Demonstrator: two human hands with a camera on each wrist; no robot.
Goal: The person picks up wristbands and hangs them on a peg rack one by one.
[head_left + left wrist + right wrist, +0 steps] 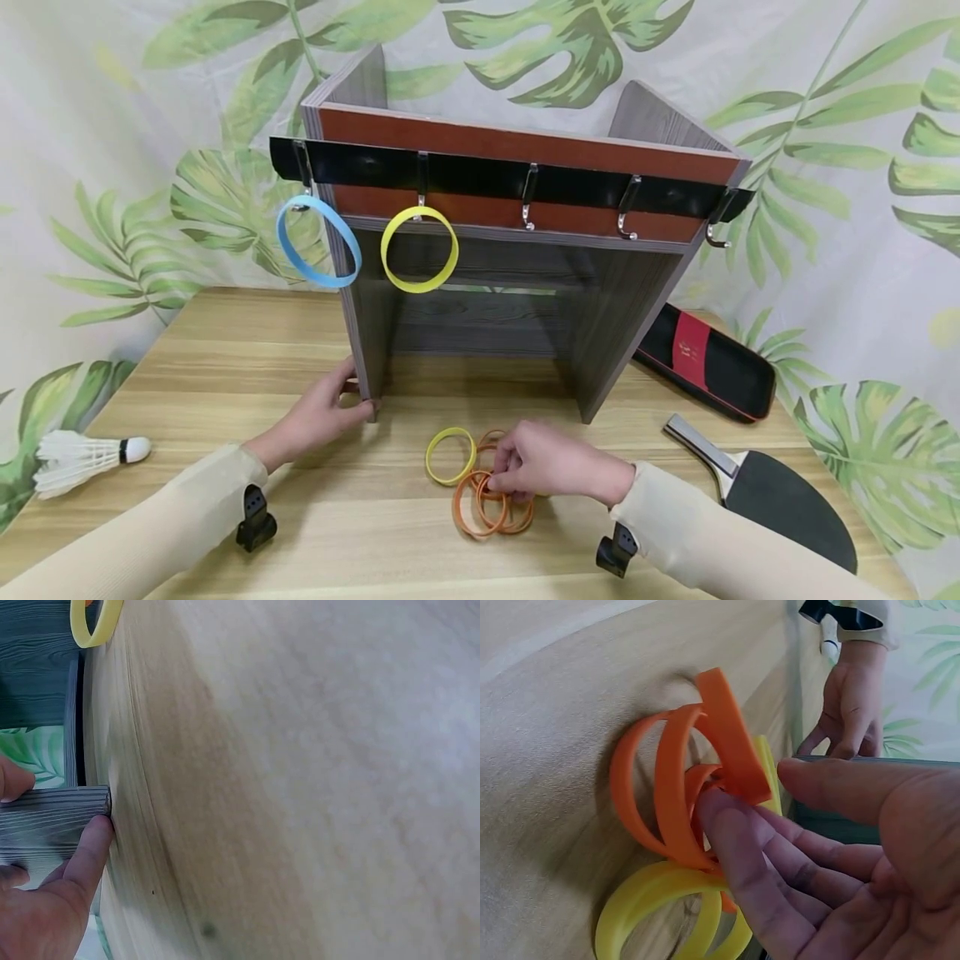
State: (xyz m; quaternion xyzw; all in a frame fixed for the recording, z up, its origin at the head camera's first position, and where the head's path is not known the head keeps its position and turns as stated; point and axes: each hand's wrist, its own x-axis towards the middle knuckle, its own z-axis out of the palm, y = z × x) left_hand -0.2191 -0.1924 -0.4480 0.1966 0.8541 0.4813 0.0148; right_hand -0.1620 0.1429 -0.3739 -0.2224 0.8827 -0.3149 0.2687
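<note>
A grey wooden rack [592, 333] stands on the table, a black hook strip [480, 171] across its front. My left hand [322, 417] grips the lower front edge of its left side panel [52, 821], thumb and fingers on either side. Over a loose pile of orange wristbands [457, 510], my right hand [551, 462] curls thumb and fingers about one orange wristband [731, 735], tilted up in the right wrist view. A yellow wristband [428, 458] lies beside the pile. From the two leftmost hooks hang a blue wristband [352, 247] and another yellow wristband [422, 287].
A white shuttlecock [78, 458] lies at the table's left. On the right are a table tennis bat [787, 500] and a black case [735, 375] with a red band. Leaf-patterned cloth [112, 208] hangs behind. Several other hooks [628, 208] carry nothing.
</note>
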